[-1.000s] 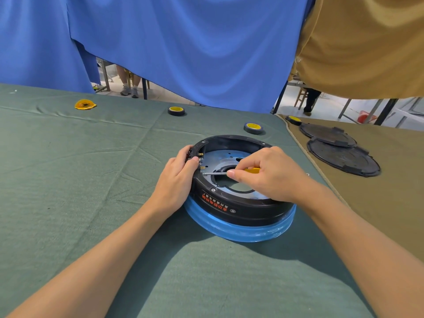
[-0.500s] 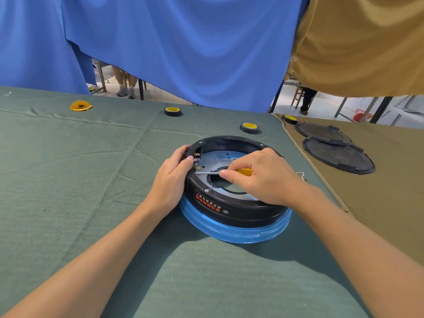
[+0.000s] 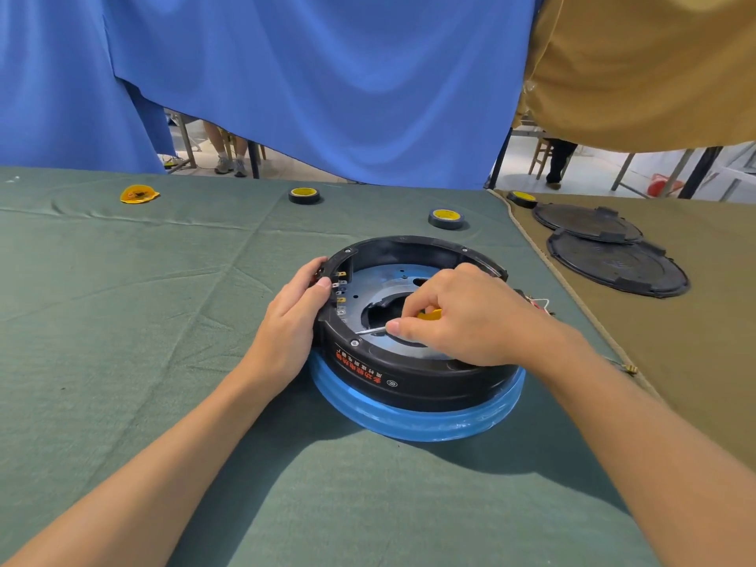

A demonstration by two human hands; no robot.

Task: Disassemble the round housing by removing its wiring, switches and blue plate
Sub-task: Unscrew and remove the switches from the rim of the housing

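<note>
Far left: we saw a yellow scrap [image 3: 139, 195] on the green worktop [image 3: 122, 321], then a tape roll [image 3: 304, 195] and a second tape roll [image 3: 446, 218] farther right, all well apart from the work.
Left hand: our left hand [image 3: 292, 317] gripped the left rim of the round housing [image 3: 409, 372], with the fingers curled against the outer wall and the thumb just beside the switches [image 3: 340, 288].
Housing: it sat open side up near the middle of the worktop on a blue ring [image 3: 409, 423], with the blue plate [image 3: 380, 284] lying flat inside.
Screwdriver: the screwdriver [image 3: 370, 330] lay almost level, its long axis running left to right, tip to the left at the plate's near-left edge.
Right hand: our right hand [image 3: 462, 317] pinched the handle, reaching in over the right rim.
Key relation: the tip lay between our hands, nearer the left one. We could not tell whether it sat in a screw.
Wiring: loose wires [image 3: 540, 304] lay outside the housing, just beyond the right wrist.
Far right: two black lids [image 3: 613, 255] rested on a tan cloth.
</note>
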